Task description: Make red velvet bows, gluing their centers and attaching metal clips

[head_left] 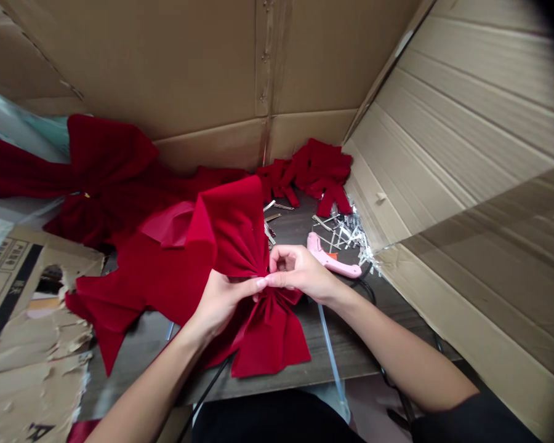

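1. The left hand [219,299] and right hand [307,274] pinch, thumbs and fingertips nearly together, on the red bow [235,237] between them.
2. It looks light, soft, floppy, hardly fragile; I'd hold the gathered middle, since the loops would likely crease.
3. The glue gun [335,261] crowds the right hand; the table [351,355] ends bodyward of both. Upward seems freest.

Both hands [302,272] at ctr of red bow [235,227], pink glue gun [317,249] to R
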Motion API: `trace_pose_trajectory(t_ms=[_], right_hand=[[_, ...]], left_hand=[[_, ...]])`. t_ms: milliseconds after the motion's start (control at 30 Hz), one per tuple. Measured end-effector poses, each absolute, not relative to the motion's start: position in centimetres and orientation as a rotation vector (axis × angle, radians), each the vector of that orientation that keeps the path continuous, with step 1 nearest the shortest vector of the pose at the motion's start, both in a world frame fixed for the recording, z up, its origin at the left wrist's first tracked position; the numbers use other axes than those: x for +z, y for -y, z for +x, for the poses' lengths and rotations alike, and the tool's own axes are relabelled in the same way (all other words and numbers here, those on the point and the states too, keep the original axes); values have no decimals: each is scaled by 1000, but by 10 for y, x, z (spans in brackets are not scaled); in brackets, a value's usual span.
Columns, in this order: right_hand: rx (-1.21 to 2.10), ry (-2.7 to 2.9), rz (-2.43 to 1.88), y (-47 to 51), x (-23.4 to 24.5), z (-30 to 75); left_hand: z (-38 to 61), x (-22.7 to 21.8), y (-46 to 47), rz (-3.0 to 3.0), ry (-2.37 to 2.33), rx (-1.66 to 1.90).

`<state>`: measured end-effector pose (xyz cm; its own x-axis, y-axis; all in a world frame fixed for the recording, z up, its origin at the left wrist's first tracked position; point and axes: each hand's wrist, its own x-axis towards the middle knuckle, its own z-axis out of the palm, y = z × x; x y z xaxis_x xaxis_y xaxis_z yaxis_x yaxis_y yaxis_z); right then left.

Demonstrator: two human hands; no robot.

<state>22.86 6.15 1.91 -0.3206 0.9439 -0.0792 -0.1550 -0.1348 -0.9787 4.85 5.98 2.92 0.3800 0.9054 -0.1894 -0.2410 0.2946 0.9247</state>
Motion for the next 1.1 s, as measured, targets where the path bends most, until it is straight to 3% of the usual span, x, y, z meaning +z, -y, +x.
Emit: trace_pose_trajectory(t_ms=[600, 1100], right_hand=[[1282, 1521, -1065, -61, 18, 226], [1354, 1487, -1000, -62, 14, 227]], left_hand=[[49, 26, -62, 1183, -1040, 926], [48, 19, -63, 1043, -923, 962]])
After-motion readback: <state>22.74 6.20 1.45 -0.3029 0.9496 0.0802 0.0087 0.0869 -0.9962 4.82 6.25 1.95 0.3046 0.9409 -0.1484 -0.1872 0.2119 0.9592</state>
